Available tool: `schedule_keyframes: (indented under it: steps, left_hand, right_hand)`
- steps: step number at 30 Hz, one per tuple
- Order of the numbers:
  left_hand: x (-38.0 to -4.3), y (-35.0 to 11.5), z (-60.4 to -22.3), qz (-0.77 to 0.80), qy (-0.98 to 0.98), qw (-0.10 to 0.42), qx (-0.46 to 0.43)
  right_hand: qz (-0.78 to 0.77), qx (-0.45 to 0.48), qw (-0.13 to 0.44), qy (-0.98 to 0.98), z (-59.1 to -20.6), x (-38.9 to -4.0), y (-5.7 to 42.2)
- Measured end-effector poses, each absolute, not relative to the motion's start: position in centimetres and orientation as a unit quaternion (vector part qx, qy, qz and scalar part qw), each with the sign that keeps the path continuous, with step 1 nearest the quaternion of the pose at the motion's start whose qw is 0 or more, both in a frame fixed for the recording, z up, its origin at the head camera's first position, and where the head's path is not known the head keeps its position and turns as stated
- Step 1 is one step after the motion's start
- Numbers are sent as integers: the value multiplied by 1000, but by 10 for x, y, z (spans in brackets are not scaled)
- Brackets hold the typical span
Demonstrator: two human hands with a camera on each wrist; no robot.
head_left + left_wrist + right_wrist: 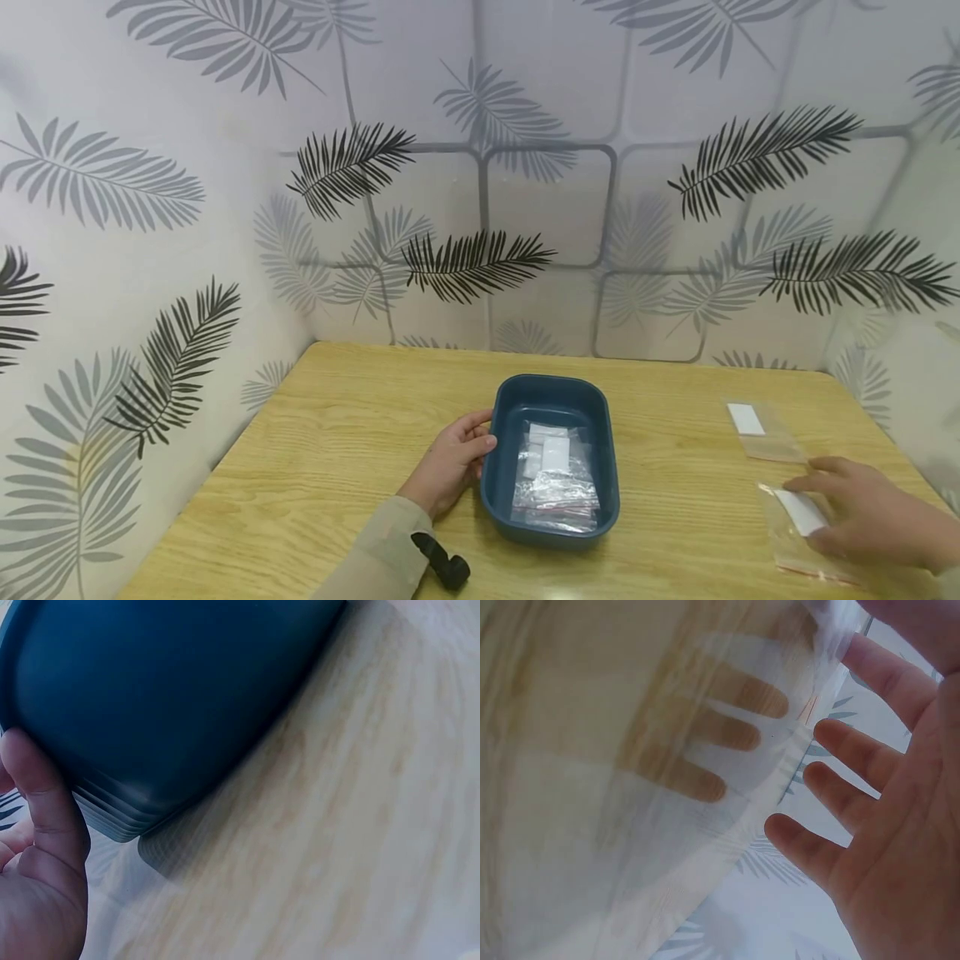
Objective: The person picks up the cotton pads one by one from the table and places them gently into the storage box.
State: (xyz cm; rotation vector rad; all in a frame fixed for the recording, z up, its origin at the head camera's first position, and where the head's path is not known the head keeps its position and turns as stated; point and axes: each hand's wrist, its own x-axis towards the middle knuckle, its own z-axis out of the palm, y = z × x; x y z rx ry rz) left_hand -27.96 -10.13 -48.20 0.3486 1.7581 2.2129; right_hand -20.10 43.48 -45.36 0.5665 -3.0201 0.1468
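A dark blue rectangular bin (pixel 613 467) stands on the table with several clear zip bags (pixel 558 492) bearing white labels inside. My left hand (pixel 453 458) holds its left side, thumb (pixel 45 787) at the rim and the other fingers partly hidden against the outside wall. At the right, my right hand (pixel 873 512) is over a small clear zip bag (pixel 795 546) with a white label, partly covering it. In the right wrist view its fingers (pixel 855 746) are spread, with nothing between them. Another labelled zip bag (pixel 772 437) lies just beyond it.
The wooden table (pixel 337 433) meets leaf-patterned walls (pixel 540 208) at the back and both sides. A black strap (pixel 442 562) is at the left sleeve's cuff, left of the bin. Bare wood lies between the bin and the two loose bags.
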Motion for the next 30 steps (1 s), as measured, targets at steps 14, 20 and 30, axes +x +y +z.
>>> schedule_keyframes:
  steps: [14,20,30]
  left_hand:
    - [-281,-101,-482,766,615,147,120]
    - [-281,-101,-483,766,612,151,126]
    - [-281,-102,-484,767,612,145,129]
  right_hand:
    - [36,191,20,-981,-448,-209,420]
    - [43,194,45,-979,-451,-213,414]
    - [79,233,117,-962,-443,-221,390]
